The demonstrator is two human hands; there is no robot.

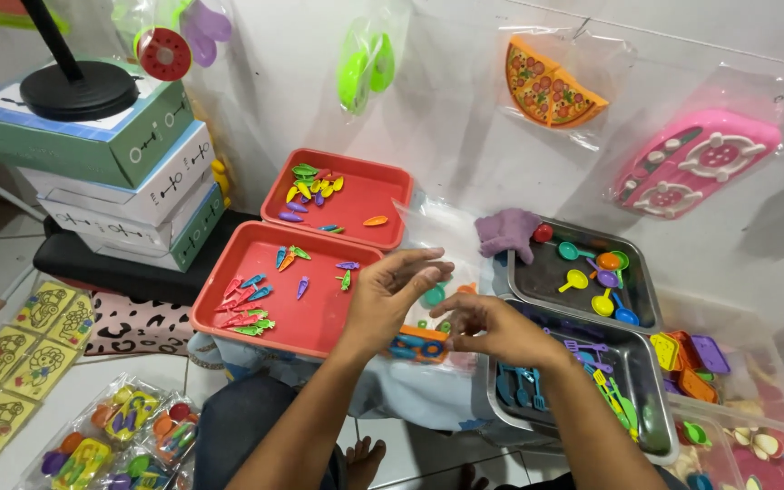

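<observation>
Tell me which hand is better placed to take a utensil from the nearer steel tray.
Right. The right hand sits beside the nearer steel tray, just above its utensils. The left hand holds up the clear bag, farther off.

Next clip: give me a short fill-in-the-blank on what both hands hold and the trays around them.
1. The left hand and right hand together hold a clear plastic ____ of small toys.
2. The two trays left of the hands are ____ in colour.
3. The toy spoons lie in a ____ tray.

Missing words: bag; red; metal
</observation>
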